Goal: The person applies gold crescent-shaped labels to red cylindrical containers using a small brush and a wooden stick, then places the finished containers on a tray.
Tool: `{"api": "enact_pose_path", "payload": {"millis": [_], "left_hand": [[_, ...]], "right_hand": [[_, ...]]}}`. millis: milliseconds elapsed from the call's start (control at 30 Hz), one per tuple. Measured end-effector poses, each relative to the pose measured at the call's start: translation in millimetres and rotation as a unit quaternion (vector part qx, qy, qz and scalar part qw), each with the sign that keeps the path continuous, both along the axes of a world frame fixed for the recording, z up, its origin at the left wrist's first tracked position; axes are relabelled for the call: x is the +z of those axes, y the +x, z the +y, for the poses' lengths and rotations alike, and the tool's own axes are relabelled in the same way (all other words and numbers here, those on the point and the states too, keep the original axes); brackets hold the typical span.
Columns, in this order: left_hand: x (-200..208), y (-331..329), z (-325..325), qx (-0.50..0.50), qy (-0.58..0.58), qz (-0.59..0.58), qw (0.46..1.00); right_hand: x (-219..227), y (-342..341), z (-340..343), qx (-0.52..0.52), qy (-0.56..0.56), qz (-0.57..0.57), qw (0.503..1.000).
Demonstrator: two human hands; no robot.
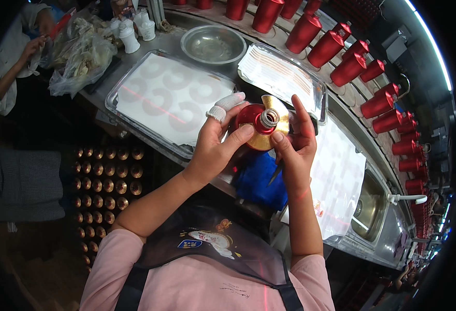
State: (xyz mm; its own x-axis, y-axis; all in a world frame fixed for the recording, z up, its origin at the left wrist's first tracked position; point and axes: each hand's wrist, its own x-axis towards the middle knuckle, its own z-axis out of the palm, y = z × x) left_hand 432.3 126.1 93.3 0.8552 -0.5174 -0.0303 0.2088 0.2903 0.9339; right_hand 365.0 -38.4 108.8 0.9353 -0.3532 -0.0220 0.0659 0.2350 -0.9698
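bottle [250,115]: glossy, metallic | label [261,141]: foil-like | finger cover [225,107]: knit cloth | bowl [213,45]: smooth metal | bag [83,65], left end of bench [169,42]: crinkled plastic

Beyond the left hand [220,137] sits a round metal bowl [185,45], with small white containers [129,39] to its left and a crumpled clear plastic bag [77,62] farther left, near a co-worker [0,85] in white. Well left of that hand is a grey checked cloth [25,184]. Right of the right hand [295,142] are a steel sink [368,205] and a pale faucet [408,198], with a bright light tube [431,47] high beyond.
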Motion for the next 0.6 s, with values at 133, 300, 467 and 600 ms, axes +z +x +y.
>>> {"api": "enact_pose_path", "payload": {"millis": [133, 300, 467, 600], "left_hand": [[-2.3, -1.1, -1.4, 0.014, -0.017, 0.009, 1.0], [-3.1, -4.8, -2.7, 0.003, -0.033, -0.003, 0.999], [-2.1, -2.8, -1.7, -0.045, -0.02, -0.028, 0.998], [-1.6, -4.7, -2.3, -0.055, -0.006, -0.021, 0.998]], "right_hand": [[-3.3, 1.0, -3.7, -0.001, 0.003, 0.005, 1.0], [-7.5, -0.4, -3.6, -0.012, 0.027, -0.011, 1.0], [-3.8, -10.7, -0.4, -0.005, -0.032, -0.015, 0.999], [-1.7, -14.7, -0.5, -0.011, -0.066, -0.006, 0.998]]}}
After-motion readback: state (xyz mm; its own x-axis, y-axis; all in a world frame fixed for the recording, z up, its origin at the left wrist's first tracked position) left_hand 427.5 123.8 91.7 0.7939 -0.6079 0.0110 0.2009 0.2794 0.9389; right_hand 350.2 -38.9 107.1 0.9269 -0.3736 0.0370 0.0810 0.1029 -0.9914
